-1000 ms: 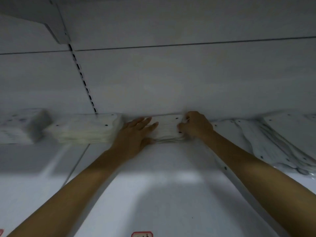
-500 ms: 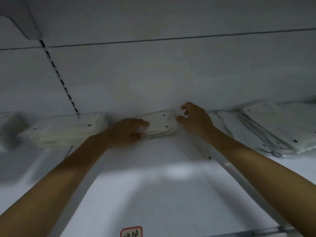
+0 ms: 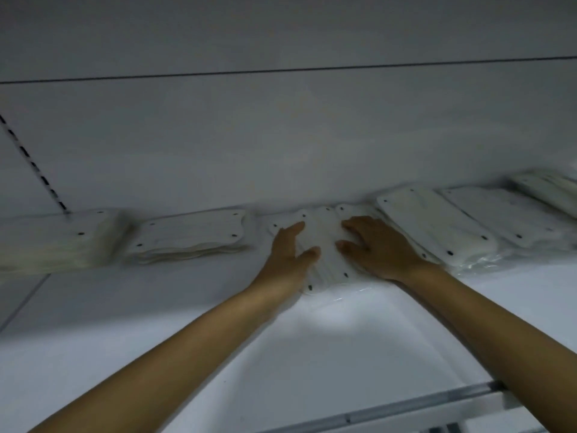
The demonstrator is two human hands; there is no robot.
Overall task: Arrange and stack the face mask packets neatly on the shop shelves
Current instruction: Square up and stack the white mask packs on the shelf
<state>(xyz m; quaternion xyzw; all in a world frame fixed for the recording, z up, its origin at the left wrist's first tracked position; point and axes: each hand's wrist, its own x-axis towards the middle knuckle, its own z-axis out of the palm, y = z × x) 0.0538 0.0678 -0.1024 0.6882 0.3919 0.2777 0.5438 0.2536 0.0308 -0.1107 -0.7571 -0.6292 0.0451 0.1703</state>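
- Head view: A person's two bare hands rest on a stack of white face mask packets [image 3: 324, 245] lying flat on a white shop shelf [image 3: 312, 354], close to the back panel [image 3: 281, 135].
- The stack's long axis runs from the near shelf area toward the back panel, angled slightly left; its near end juts out toward the camera.
- The left hand [image 3: 288, 256] lies on the stack's left edge, fingers straight and together, thumb spread onto the top packet.
- The right hand [image 3: 377, 248] presses the right side, fingers loosely extended and slightly apart; the packets lie beneath and between both palms.
- More piles flank it: a neat pile [image 3: 190, 235] to the left, a blurred pile [image 3: 59, 242] beyond, and overlapping packets [image 3: 437, 226] fanned to the right.
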